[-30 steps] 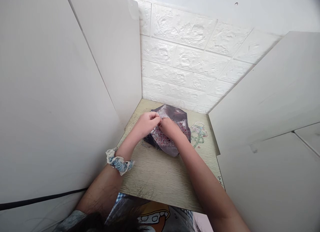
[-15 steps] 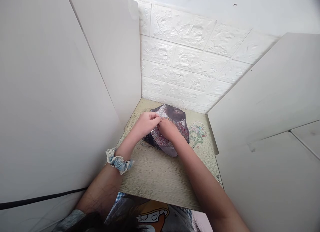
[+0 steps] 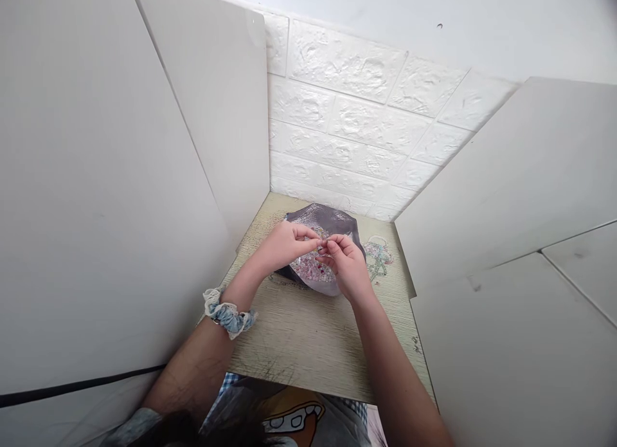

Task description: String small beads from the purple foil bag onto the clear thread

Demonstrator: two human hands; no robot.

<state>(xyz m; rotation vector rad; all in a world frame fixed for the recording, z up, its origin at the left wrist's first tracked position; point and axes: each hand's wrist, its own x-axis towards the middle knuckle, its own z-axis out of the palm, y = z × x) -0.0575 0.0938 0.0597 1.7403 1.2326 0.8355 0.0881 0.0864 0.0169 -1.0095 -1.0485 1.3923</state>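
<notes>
An opened dark bag with a silvery lining lies on the wooden tabletop, full of small pink, white and red beads. Over the beads, my left hand pinches with thumb and forefinger. My right hand meets it from the right, its thumb and fingertips also pinched together. Whatever sits between the fingertips is too small to make out. Both hands cover part of the bag.
Strings of green, pink and clear beads lie right of the bag. Small shiny bits rest by the table's right edge. White panels rise on both sides, and a white brick-patterned wall stands behind.
My right hand has drawn up and back out of the beads, turning so its fingers show. My left hand's fingers have stretched toward it, and more of the beads is visible.
</notes>
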